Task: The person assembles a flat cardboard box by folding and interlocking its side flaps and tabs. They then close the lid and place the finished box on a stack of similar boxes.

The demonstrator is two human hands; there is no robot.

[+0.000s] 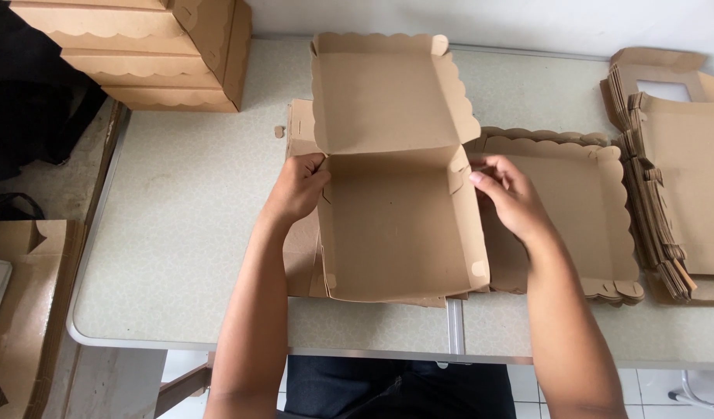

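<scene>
The person is partway through folding a brown cardboard box (396,225) into shape at the middle of the pale speckled table (186,202). The base is already standing with its walls up, and the lid (384,93) with its scalloped edges is thrown back toward twelve o'clock.

The step in hand looks to be locking the two rear corners where the side walls meet the hinge. The left hand (299,186), at nine o'clock of the box, is curled with its fingertips pinching the top of the left wall near the back corner. The right hand (508,194), at three o'clock, is pinching the small corner flap (458,172) at the top of the right wall between thumb and forefinger. Neither hand is loose; both grip card.

To my eye the next move calls for tucking those corner flaps inward so the walls hold by themselves, with even pressure on both sides so that the thin card does not crease.

The box itself is plain kraft brown, shallow and square, its near wall standing upright at six o'clock. Under it lies a flat unfolded blank (299,264). At three o'clock sits a pile of flat scalloped blanks (597,209), further right a stack of die-cut pieces (667,178), and at ten o'clock a stack of finished boxes (151,54).
</scene>
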